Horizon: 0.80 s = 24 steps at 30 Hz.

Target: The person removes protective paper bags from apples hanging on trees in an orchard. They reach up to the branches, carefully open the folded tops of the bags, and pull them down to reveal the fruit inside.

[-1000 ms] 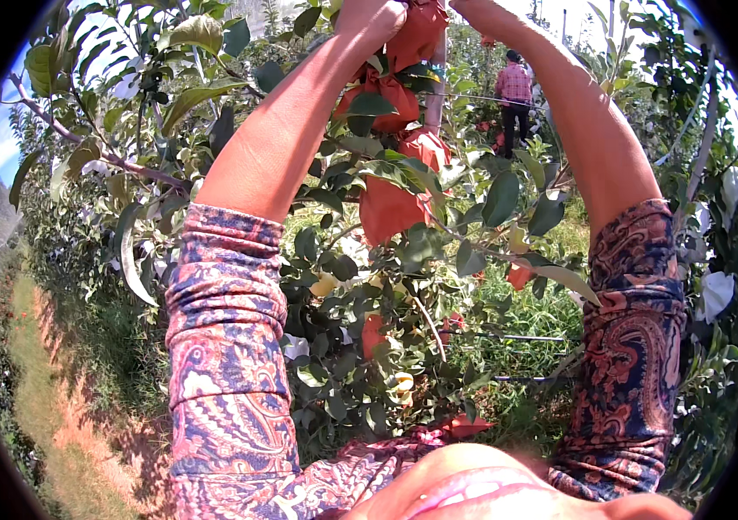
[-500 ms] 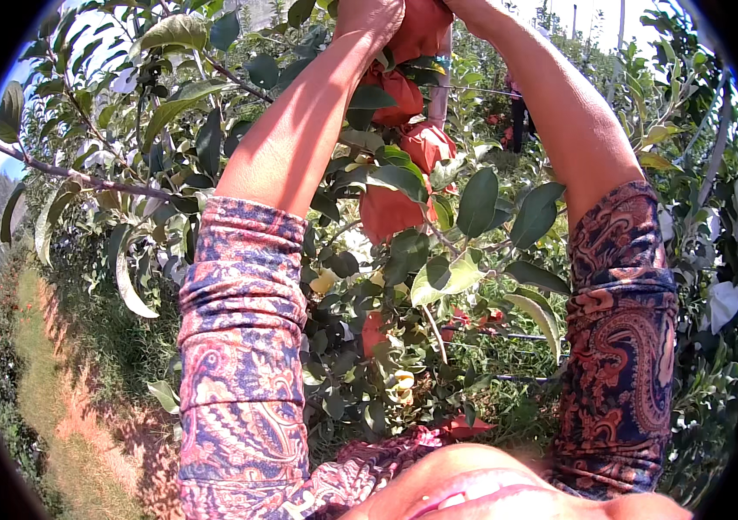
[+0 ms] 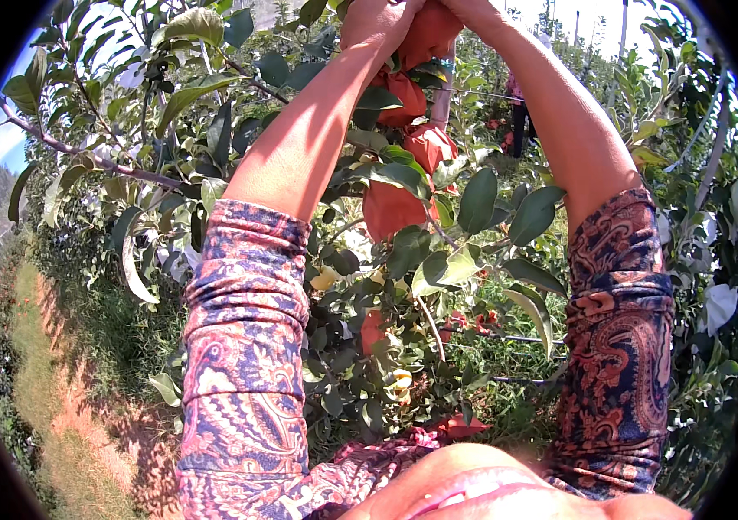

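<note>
Both arms reach up to the top edge of the view, where a red fruit bag hangs between my hands. My left hand closes on its left upper side, thumb and fingers meeting near its top. My right hand is at the upper right of the same bag, closed on it, with most of its fingers cut off by the picture edge. Directly below hang more red bags: a crumpled one, another and a larger one, among green leaves. What the bags contain is hidden.
A bare-barked branch stretches across the left, and leafy twigs stand between my forearms. White bags hang at the right. A grass and dirt path runs at lower left. Another person stands farther back among the trees.
My left hand and forearm have shifted slightly right and down, the fingers now closer to my right hand at the bag's top. The branches at left appear moved slightly right.
</note>
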{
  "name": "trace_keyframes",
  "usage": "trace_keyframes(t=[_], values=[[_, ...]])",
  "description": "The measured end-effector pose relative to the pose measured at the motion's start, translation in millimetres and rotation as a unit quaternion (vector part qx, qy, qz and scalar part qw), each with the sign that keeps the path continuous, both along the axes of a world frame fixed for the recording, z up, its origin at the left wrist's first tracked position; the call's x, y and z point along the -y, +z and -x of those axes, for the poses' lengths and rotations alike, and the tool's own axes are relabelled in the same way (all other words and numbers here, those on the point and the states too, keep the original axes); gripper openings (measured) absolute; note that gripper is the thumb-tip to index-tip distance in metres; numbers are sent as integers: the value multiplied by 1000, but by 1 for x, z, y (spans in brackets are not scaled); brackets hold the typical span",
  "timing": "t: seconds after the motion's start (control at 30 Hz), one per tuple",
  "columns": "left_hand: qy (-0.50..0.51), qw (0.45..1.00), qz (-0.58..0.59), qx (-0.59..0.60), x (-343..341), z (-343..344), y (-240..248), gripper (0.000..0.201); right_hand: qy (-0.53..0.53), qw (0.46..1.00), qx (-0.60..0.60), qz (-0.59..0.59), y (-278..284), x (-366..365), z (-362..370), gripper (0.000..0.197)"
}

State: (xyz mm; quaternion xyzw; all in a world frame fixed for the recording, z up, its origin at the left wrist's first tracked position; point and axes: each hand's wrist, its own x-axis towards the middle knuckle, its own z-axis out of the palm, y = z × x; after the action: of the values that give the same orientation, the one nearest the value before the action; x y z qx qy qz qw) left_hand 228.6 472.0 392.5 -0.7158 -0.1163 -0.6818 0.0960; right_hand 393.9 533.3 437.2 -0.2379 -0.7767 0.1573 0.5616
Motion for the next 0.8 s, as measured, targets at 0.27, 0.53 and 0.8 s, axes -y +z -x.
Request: trace_keyframes(t=[0.27, 0.53, 0.8], values=[[-244, 958, 57, 140, -41, -2, 9, 16, 10, 996, -93, 5, -12, 6, 34, 23], [-45, 948, 173, 263, -34, 17, -14, 26, 34, 989, -132, 53, -30, 12, 27, 27], [-169, 948, 194, -186, 52, -3, -93, 20, -12, 980, 65, 189, -55, 62, -65, 31]])
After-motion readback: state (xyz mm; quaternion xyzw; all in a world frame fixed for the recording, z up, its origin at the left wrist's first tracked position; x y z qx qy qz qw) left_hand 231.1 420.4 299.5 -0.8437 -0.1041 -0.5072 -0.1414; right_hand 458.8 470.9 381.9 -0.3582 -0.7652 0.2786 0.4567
